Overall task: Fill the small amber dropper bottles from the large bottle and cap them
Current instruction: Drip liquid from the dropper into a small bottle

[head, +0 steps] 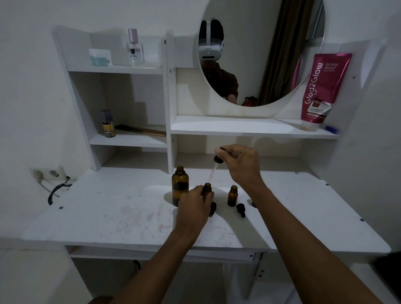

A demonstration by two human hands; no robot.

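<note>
Head view: nearest, the left hand [192, 206] has its grip curled round a small amber bottle [207, 189], uncapped and upright by the scuffed white tabletop [106, 214]. The right hand [241, 164] pinches a rubber-bulbed dropper [217, 159], its thin glass pipette slanting toward that narrow mouth. A slight misaim would likely drip outside. The large bottle [180, 184], smooth amber glass, stands open behind.

We see an open large amber bottle [180, 185] at left, a small amber bottle [207, 189] beside it, a second small bottle [232, 196] farther right, a tilted dropper [215, 168] above, black caps [241, 209] [212, 208] nearer.
</note>
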